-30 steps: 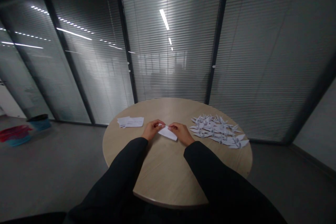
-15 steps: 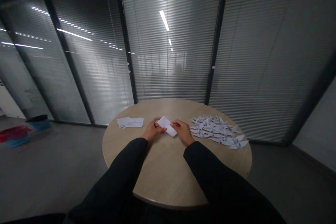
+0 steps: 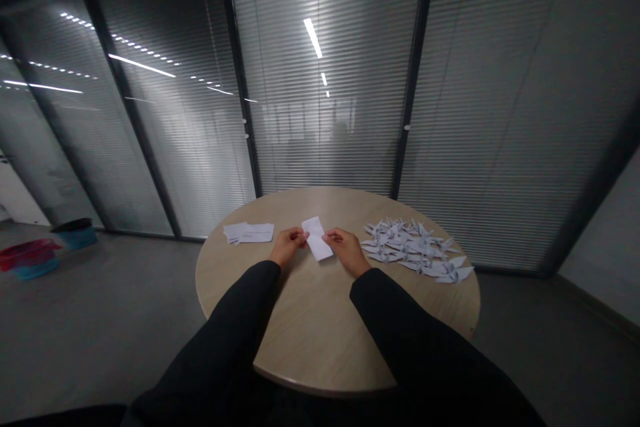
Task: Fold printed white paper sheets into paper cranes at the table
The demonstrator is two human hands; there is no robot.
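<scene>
Between my two hands is a small white sheet of paper [image 3: 317,240], a slightly slanted rectangle above the middle of the round table [image 3: 320,320]. My left hand [image 3: 289,245] pinches its left edge between thumb and fingers. On the opposite edge, my right hand [image 3: 347,248] grips the paper the same way. To the left lies a loose stack of white paper sheets [image 3: 256,233], the top ones with faint print. A spread of several folded white paper cranes [image 3: 413,247] covers the table's right side, close to my right hand.
A glass partition with blinds [image 3: 325,147] rises just behind the table. On the floor at far left stand a blue bin with a red liner [image 3: 33,259] and a blue bin with a black liner [image 3: 75,233].
The paper has turned between my hands and now stands more upright and looks narrower. My fingers have shifted along its edges. The stack and the cranes stay where they were.
</scene>
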